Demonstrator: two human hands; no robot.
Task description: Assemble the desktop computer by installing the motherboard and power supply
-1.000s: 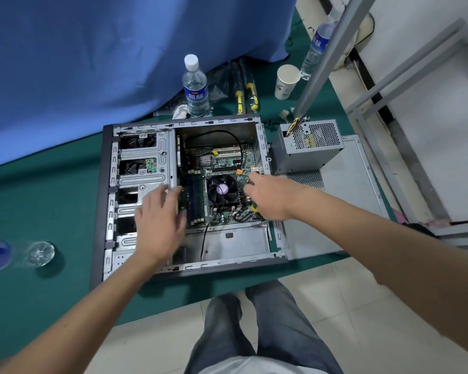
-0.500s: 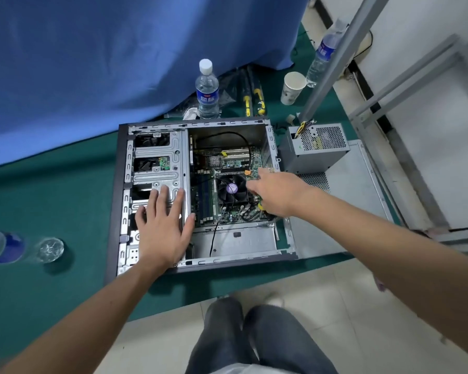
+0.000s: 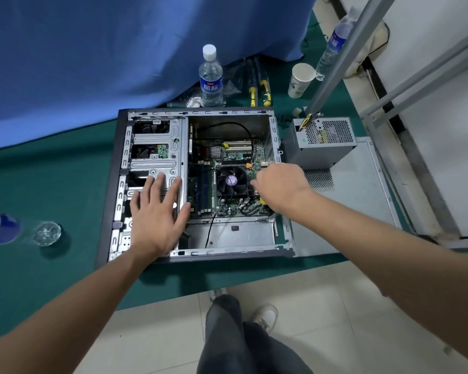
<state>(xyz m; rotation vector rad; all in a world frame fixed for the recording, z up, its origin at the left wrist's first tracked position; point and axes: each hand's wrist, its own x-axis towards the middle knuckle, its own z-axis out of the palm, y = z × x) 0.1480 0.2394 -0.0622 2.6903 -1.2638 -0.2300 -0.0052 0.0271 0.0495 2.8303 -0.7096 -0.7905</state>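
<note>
An open computer case (image 3: 111,184) lies on its side on a green mat. The motherboard (image 3: 235,155) with a black CPU fan (image 3: 231,182) sits inside it. My left hand (image 3: 157,214) rests flat, fingers spread, on the metal drive cage (image 3: 157,147). My right hand (image 3: 278,184) hovers over the board's right edge beside the fan, fingers curled down; what the fingertips touch is hidden. The grey power supply (image 3: 322,144) stands outside the case, to its right, with its cable bundle at the top left corner.
The case's side panel (image 3: 357,201) lies right of the case under the power supply. A water bottle (image 3: 211,76), yellow-handled tools (image 3: 260,85) and a paper cup (image 3: 299,79) stand behind the case. A metal frame leg (image 3: 343,49) rises at right; a glass (image 3: 48,233) sits left.
My left hand has slid from the board's left edge onto the drive cage and flattened. My right hand has stayed at the board's right edge. The camera has shifted a little.
</note>
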